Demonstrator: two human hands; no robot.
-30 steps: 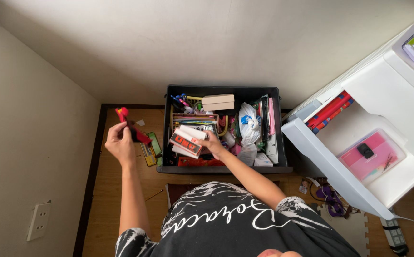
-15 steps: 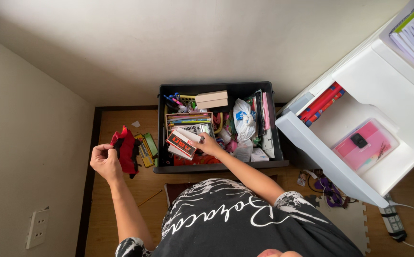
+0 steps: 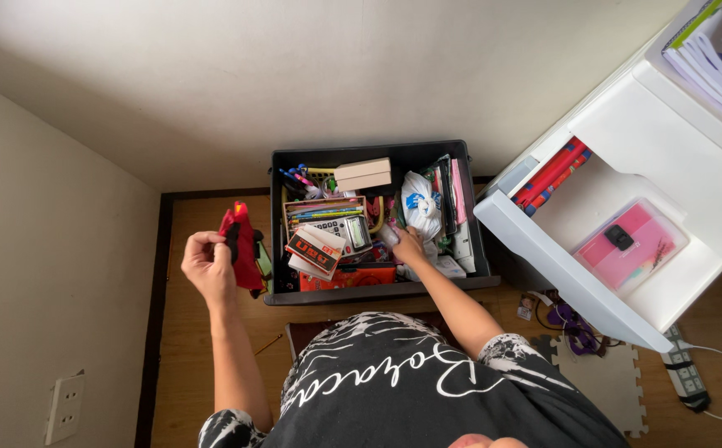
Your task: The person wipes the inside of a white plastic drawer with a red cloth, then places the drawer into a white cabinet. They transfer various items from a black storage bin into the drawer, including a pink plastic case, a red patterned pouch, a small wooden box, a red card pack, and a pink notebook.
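**A:** ok so what are the hands doing here?

**B:** the left hand [image 3: 209, 267] is being held up off to the left of the black bin [image 3: 278, 224], elbow bent, forearm running straight up from the bottom of the shot. The fingers are curling tight around a red and black cloth thing [image 3: 242, 245], which is sticking up and out to the right of the fist, just beside the bin's wall. The right hand [image 3: 409, 246] is reaching forward into the bin, arm stretched out, palm down among the clutter.

**A:** is it gripping anything in there?

**B:** can't tell tbh. The fingertips are getting buried between a white plastic bag [image 3: 421, 211] just above them and some pale packets below. What the red cloth thing actually is, also hard to make out, it's all bunched up.

**A:** anything different from half a second back?

**B:** yeah, the right hand is no longer on the red and white box [image 3: 314, 250]; that box is now lying well left of it, next to a calculator [image 3: 351, 231]. And the left fist is sitting higher and closer to the bin than before.
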